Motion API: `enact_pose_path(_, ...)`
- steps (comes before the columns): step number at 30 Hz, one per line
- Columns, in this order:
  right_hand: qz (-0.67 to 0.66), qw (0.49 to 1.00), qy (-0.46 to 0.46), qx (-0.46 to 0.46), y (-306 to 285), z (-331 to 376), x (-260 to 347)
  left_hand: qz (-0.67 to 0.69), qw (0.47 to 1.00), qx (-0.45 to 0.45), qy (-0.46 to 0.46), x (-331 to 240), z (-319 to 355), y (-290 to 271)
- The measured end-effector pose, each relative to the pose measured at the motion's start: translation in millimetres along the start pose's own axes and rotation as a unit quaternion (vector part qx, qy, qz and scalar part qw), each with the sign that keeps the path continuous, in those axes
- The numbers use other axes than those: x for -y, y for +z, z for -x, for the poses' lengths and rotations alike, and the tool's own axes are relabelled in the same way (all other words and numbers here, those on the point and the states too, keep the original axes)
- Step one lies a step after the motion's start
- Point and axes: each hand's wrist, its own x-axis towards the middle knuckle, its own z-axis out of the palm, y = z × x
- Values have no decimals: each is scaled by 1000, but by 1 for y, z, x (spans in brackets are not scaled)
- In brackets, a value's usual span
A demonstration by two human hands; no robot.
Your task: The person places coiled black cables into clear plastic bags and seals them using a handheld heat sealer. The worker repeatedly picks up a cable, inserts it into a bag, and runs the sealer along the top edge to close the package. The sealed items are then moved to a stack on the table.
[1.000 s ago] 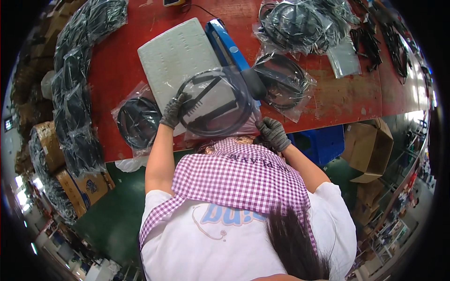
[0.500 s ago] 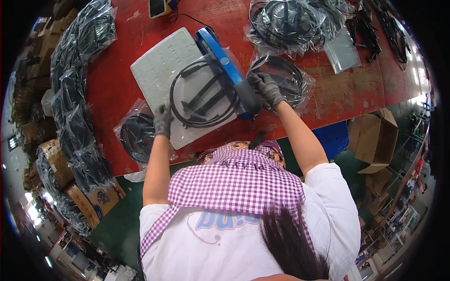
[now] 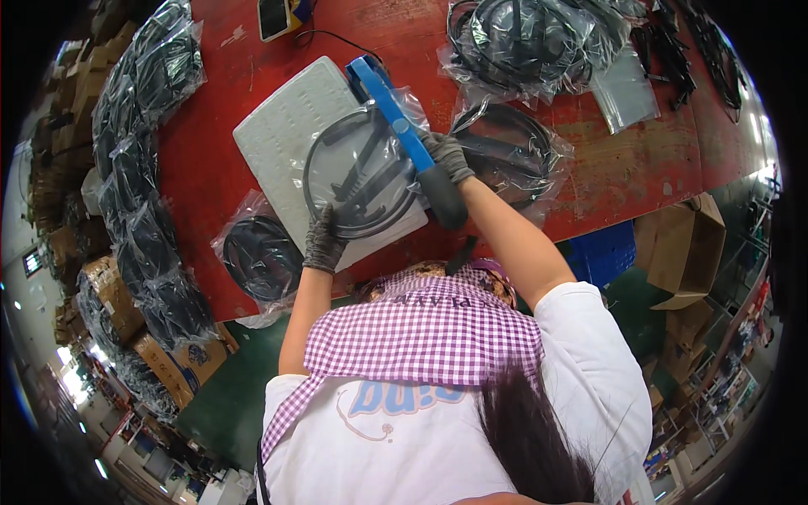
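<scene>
A clear plastic bag [image 3: 349, 168] lies on a white foam board [image 3: 282, 118], holding a coiled black cable and dark long parts. Across the bag's right side runs the blue arm of a hand sealer [image 3: 401, 126] with a dark rounded end; part of the bag shows beyond it. My left hand [image 3: 324, 242], in a grey knit glove, has its fingers closed on the bag's lower left edge. Close against the sealer's right side, my gloved right hand [image 3: 446, 156] is closed at the bag's far end, its fingertips partly hidden by the arm.
Bagged coils sit at left [image 3: 261, 257] and right [image 3: 509, 151] of the board. A bag pile [image 3: 513, 50] and flat empty bags [image 3: 624, 97] lie at the far right. A long row of bagged coils [image 3: 139, 215] lines the red table's [image 3: 240, 59] left edge.
My left hand has moved right, from the board's edge onto the bag. My right hand has shifted left against the sealer. The bag's film now shows beyond the blue arm.
</scene>
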Motion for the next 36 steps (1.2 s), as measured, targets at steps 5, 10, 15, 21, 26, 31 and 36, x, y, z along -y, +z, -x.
enact_pose_path(5, 597, 755, -272, 4, -23, -11, -2, -67, 997, 34, 26, -5, -19, -15)
enact_pose_path(10, 321, 934, -99, -124, -38, -31, -33, -62, 998, -9, -13, -5, -41, -48)
enact_pose_path(15, 127, 983, -85, -103, -57, -83, -42, -90, 995, -37, -28, -8, -30, -32)
enact_pose_path(21, 302, 948, -98, -24, -13, -151, 0, -62, 996, -52, -22, -17, -24, -25)
enact_pose_path(26, 278, 945, -132, -106, -21, -134, 47, -19, 995, -94, 1, -16, -17, -31)
enact_pose_path(31, 301, 932, -202, 2, -1, 6, 86, 33, 995, -96, 22, -11, -13, -37)
enact_pose_path(36, 649, 713, -265, 6, 8, 114, 45, 51, 993, -95, 40, -10, -7, -34)
